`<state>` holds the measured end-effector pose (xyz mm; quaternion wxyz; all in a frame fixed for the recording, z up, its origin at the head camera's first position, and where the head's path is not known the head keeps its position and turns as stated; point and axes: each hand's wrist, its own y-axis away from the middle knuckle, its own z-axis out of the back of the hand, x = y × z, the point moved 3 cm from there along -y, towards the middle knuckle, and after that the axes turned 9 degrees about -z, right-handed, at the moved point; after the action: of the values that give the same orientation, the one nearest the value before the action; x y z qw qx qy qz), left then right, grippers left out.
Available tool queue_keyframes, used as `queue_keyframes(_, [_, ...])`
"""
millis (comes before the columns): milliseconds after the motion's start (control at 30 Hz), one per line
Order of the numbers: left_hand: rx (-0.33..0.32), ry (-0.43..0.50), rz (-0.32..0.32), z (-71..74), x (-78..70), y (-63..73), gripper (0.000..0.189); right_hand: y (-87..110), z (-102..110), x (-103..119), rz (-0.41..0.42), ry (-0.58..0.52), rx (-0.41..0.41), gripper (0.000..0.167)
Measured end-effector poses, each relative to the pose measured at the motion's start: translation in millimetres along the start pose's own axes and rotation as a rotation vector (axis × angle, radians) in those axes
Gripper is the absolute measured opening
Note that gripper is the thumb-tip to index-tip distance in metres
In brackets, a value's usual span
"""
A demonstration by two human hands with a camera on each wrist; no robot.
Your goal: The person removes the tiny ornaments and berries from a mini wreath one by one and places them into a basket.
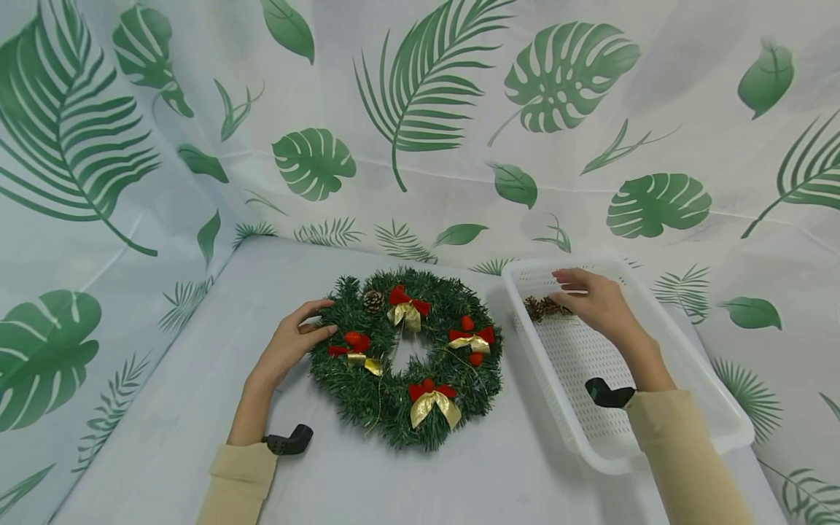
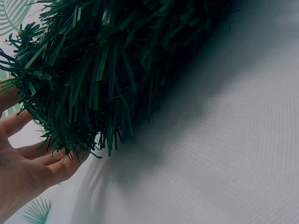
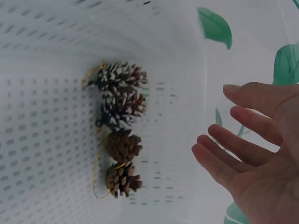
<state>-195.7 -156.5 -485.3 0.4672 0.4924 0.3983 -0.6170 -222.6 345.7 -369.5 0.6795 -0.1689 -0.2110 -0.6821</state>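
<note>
A green tinsel wreath (image 1: 387,401) lies on the white surface, trimmed with several red-and-gold bows and a pine cone (image 1: 374,301). My left hand (image 1: 289,343) grips the wreath's left edge, its thumb and fingertips partly lost in the greenery. In the left wrist view, fingers of the left hand (image 2: 28,168) curl about the tinsel from below. Over the far end of a white plastic basket (image 1: 564,408), my right hand (image 1: 593,302) hovers with fingers spread and nothing between them. Several pine cones (image 3: 124,144) with gold loops lie in the basket, some with white-tipped scales, apart from the right hand.
The basket's raised rim (image 1: 538,357) stands just right of the wreath. White cloth with green leaf prints (image 1: 433,87) hangs behind and at both sides. Each wrist wears a small black camera (image 1: 289,440).
</note>
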Motion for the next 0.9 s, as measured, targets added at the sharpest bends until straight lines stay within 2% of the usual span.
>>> queue_keyframes(467, [0.001, 0.004, -0.004, -0.7, -0.6, 0.7, 0.058, 10.9, -0.1, 33.2, 0.040, -0.092, 0.010, 0.051])
queue_keyframes(900, [-0.001, -0.002, -0.007, -0.8, -0.5, 0.4, 0.058, 6.4, -15.5, 55.6, 0.071, -0.142, 0.048, 0.048])
